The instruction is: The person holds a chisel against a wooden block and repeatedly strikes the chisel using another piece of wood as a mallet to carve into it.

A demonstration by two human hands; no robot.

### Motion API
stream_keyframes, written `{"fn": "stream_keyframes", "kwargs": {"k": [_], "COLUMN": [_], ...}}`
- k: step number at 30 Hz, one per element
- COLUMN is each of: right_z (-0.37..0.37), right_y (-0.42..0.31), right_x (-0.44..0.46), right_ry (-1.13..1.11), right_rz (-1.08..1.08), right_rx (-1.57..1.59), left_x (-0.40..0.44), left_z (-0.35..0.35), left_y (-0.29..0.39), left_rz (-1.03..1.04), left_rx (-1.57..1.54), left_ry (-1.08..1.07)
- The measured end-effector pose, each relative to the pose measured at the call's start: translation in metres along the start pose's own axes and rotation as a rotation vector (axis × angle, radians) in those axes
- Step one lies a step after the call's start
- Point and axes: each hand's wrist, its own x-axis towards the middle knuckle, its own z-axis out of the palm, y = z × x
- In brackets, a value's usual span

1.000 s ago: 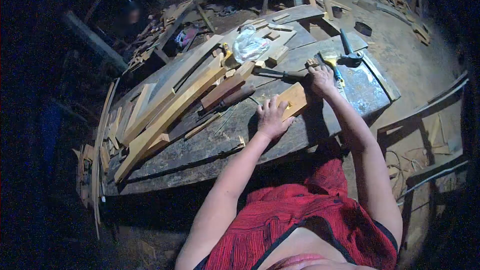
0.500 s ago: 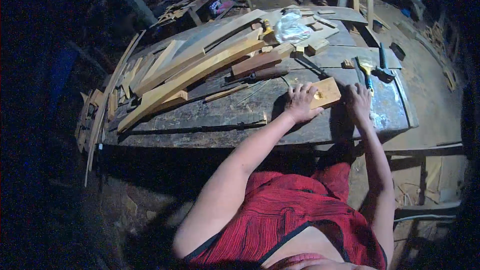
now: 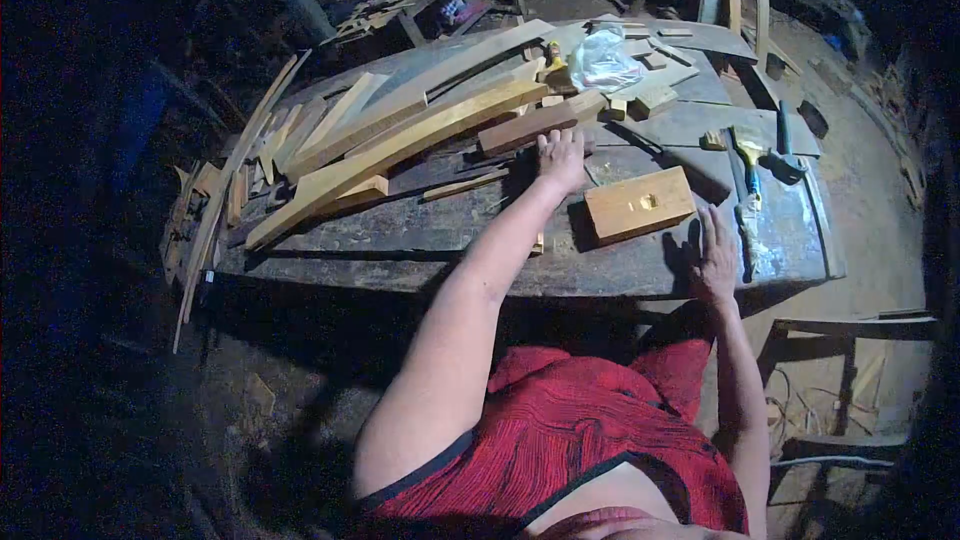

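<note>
A light wooden block (image 3: 622,210) with a small hole cut in its upper face lies on the workbench (image 3: 440,265), free of both hands. To its left, my left hand (image 3: 562,162) reaches over a dark, rounded wooden piece (image 3: 589,144), its fingers curled over it; the hand hides most of that piece. My right hand (image 3: 715,258) rests palm down by the block's right end, fingers stretched out and holding nothing. Beyond it lie a paintbrush (image 3: 748,148) with a pale head and a hammer (image 3: 786,162) with a dark handle.
Long timber pieces (image 3: 400,145) cover the bench's left and back. A reddish-brown wood piece (image 3: 527,128) lies just beyond my left hand. A clear plastic bag (image 3: 605,62) and small offcuts sit farther back. Thin strips (image 3: 232,180) lean along the left end.
My left hand has let go of the wooden block and moved left onto the dark rounded piece. My right hand has drawn slightly nearer, its fingers straighter. The block has turned slightly.
</note>
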Motion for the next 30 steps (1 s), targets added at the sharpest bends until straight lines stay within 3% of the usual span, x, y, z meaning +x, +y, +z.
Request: {"fn": "stream_keyframes", "kwargs": {"k": [4,7,11,13,15,17,21,23,25,28,30], "right_z": [0.0,-0.004,0.003,0.002,0.008,0.0,0.001,0.0,-0.002,0.004,0.0], "right_y": [0.003,0.001,0.005,0.009,0.014,0.009,0.009,0.008,0.006,0.013,0.006], "right_x": [-0.001,0.001,-0.002,-0.003,-0.005,-0.004,-0.006,-0.005,-0.001,0.021,0.028], "right_ry": [-0.127,-0.1,-0.077,-0.165,-0.077,-0.066,-0.07,-0.063,-0.07,0.003,-0.118], "right_rz": [0.001,-0.036,0.003,0.038,0.008,-0.007,0.045,0.05,0.201,0.408,0.458], "right_rx": [-0.076,-0.021,0.034,0.014,0.034,0.053,0.063,0.081,0.178,0.746,0.736], "left_x": [0.001,-0.003,-0.021,-0.016,-0.006,-0.026,-0.022,-0.03,-0.035,-0.034,-0.03], "left_z": [-0.005,-0.008,-0.017,-0.02,-0.063,-0.12,-0.187,-0.203,-0.215,-0.21,-0.201], "left_y": [0.002,0.002,-0.001,-0.009,-0.011,-0.011,-0.028,-0.027,-0.03,-0.025,-0.02], "left_rz": [-0.003,-0.054,0.158,0.31,0.461,0.181,0.311,0.261,0.194,0.085,-0.038], "left_rx": [0.043,-0.118,-0.153,-0.408,-0.557,-0.586,-0.872,-1.33,-1.318,-1.463,-1.603], "left_ry": [0.055,-0.09,0.152,0.343,0.591,0.494,0.864,0.861,0.905,0.978,0.935]}}
